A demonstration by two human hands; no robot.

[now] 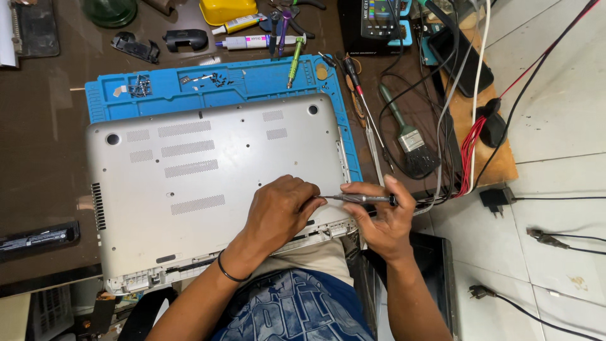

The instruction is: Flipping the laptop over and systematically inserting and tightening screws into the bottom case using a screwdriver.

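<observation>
Both hands close on one slim black-handled precision screwdriver [360,198] that lies nearly level across the lower middle of the frame. The right hand [379,218] pinches its handle end in a finger grip, while the left hand [281,211] curls shut around the shaft end, tip hidden beneath the fingers. The tool's long axis runs left to right, its tip pointing left toward the lower right edge of the upturned silver laptop base [208,183], on which the left hand rests. The left hand is therefore the nearer one to the metal shell. Behind the laptop, a blue silicone work mat [208,85] on the dark bench [44,120] has moulded trays along its top edge; these hold small loose screws [140,85] in the upper left.
</observation>
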